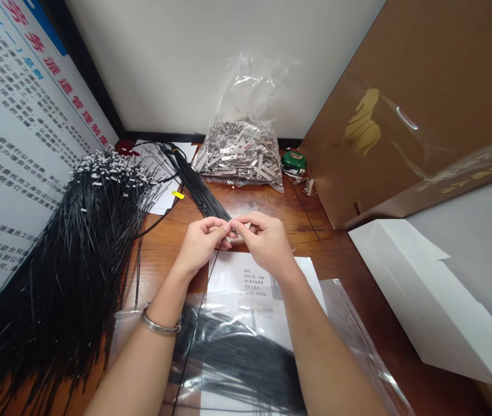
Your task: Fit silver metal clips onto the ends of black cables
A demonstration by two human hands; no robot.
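Observation:
My left hand [206,240] and my right hand [264,240] meet in the middle of the view, fingertips pinched close together. A thin black wire [202,297] runs down from the left fingertips towards me. At the right fingertips there is something small that the fingers mostly hide. Just beyond my hands lies a tied bundle of black wires [202,188]. Below them rests a printed sheet [228,274], partly covered by a clear plastic bag [336,306] with many black wires inside.
A large heap of black wires with white tips [55,277] stands on the left. At the back sits a clear bag of small metal pieces [246,153], beside a green tape measure [293,162]. A brown box [402,98] and a white box [436,306] occupy the right.

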